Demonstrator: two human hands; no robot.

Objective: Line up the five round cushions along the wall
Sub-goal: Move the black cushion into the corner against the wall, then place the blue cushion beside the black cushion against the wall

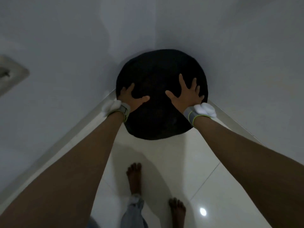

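One round black cushion point(158, 69) leans into the corner where two pale walls meet, its lower edge on the white tiled floor. My left hand point(131, 97) lies on the cushion's left side, thumb spread toward the middle and fingers wrapping toward the left edge. My right hand point(186, 94) presses flat on its right side with fingers spread wide. Both wrists wear grey bands with white pads. No other cushion is in view.
A pale skirting strip point(92, 116) runs along the foot of both walls into the corner. A metal wall plate point(11, 73) sits on the left wall. My bare feet point(134, 176) stand on the glossy floor tiles point(189, 162) just behind the cushion.
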